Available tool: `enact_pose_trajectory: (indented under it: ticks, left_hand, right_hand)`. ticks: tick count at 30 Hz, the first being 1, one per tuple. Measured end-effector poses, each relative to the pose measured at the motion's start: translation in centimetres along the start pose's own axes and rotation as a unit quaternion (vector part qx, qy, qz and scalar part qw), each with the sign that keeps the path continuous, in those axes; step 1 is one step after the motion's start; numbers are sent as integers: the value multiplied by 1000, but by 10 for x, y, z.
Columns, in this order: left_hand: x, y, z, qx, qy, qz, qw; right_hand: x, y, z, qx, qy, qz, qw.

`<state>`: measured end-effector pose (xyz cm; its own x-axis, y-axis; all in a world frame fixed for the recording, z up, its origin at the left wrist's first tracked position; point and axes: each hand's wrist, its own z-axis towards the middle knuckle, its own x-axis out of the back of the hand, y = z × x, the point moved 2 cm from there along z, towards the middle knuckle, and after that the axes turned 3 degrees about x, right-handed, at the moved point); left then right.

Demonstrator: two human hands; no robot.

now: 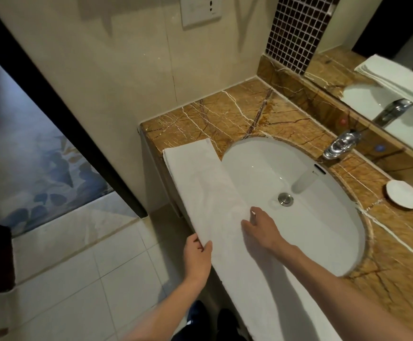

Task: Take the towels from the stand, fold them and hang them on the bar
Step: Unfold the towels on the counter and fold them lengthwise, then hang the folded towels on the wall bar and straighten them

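A long white towel (200, 183), folded into a narrow strip, lies along the front edge of the brown marble counter (225, 114) and partly over the left rim of the white sink (311, 217). My left hand (198, 254) pinches the towel's outer long edge, thumb on top. My right hand (259, 227) rests flat on the towel near its inner edge, fingers spread over the sink rim. No stand or bar is in view.
A chrome faucet (341, 145) stands behind the sink, with a round white soap dish (402, 194) to its right. A mirror (397, 94) above reflects the towel. White floor tiles (89, 279) lie to the left, with a dark door frame (65, 119).
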<state>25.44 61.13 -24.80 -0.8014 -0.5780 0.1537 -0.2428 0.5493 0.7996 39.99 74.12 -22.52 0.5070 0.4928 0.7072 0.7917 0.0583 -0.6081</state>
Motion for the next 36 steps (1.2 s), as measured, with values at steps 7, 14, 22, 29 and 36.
enact_pose_trajectory:
  ticks: [7, 14, 22, 29, 36]
  left_hand:
    - [-1, 5, 3, 52, -12, -18, 998]
    - [-5, 7, -9, 75, -45, -71, 994]
    - [-8, 36, -23, 61, -69, -120, 989]
    - [2, 62, -33, 36, -73, -179, 981]
    - [20, 127, -41, -42, -75, -166, 982]
  right_hand:
    - [4, 6, 2, -78, -5, 70, 994]
    - [14, 12, -6, -84, 3, 128, 988]
    - [31, -7, -16, -116, -28, 273, 954]
    - [51, -19, -21, -89, -49, 350, 931]
    - [93, -68, -20, -53, -52, 391, 917]
